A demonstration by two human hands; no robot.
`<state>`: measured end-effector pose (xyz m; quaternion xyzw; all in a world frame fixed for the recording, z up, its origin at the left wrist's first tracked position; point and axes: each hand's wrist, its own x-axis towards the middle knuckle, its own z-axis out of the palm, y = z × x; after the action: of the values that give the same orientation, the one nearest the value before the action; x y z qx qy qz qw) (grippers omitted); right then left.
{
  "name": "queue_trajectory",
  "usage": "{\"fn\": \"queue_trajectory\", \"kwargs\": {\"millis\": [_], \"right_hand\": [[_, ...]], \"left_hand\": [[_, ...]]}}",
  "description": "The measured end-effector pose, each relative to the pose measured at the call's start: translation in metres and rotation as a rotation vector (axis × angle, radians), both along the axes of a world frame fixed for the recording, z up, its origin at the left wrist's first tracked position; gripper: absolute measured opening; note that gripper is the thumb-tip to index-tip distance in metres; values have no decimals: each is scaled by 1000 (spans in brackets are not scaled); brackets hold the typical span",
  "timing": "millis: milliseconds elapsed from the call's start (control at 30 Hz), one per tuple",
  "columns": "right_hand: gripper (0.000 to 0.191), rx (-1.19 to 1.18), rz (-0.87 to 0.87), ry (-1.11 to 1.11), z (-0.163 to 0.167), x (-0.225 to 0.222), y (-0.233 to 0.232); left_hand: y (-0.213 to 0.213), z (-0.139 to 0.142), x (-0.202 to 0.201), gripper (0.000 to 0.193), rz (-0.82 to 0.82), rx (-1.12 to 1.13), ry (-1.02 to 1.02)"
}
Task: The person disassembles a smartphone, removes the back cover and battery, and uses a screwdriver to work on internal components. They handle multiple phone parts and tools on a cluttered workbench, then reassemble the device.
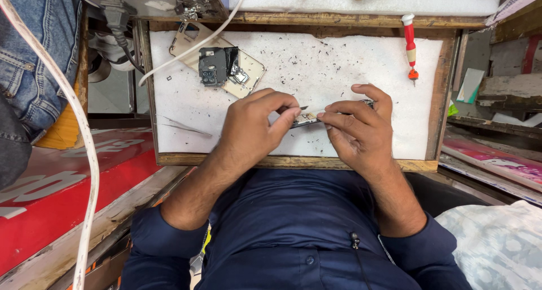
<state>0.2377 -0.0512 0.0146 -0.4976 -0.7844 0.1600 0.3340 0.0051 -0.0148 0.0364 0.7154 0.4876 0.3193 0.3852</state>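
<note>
Hands at frame centre: left hand (254,126) pinches thin metal tweezers (297,109), right hand (358,129) pinches small circuit board (307,119); opened phone shell (217,58) upper left suggests disassembly underway.

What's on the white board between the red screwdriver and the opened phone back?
In the head view, nothing whole lies between the red screwdriver and the opened phone back: only bare white foam board peppered with tiny dark specks.

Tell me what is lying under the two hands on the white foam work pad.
Under the left hand and right hand lies a small flat electronic part, pinched between them, on the white foam pad. The fingers cover most of the part, so its full shape stays hidden.
</note>
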Motion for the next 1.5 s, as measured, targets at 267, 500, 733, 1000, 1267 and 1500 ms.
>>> {"fn": "queue_trajectory", "kwargs": {"millis": [267,500,733,1000,1267,1500], "right_hand": [[23,-28,-3,9,3,1,1],[17,-47,-24,17,1,1,0],[18,-58,-51,42,-1,1,-2],[19,-71,-58,47,-5,2,-7],[20,-48,-50,56,-7,3,-6],[20,-48,-50,54,-8,3,-6]], "left_hand": [[-5,-7,-13,10,65,-97,-1],[-6,-9,-22,9,123,-143,-62],[-15,-2,-6,10,7,77,-59],[-13,-3,15,14,-72,49,-50],[-12,-3,17,12,-84,75,-11],[-11,-2,17,12,-92,67,7]]}}
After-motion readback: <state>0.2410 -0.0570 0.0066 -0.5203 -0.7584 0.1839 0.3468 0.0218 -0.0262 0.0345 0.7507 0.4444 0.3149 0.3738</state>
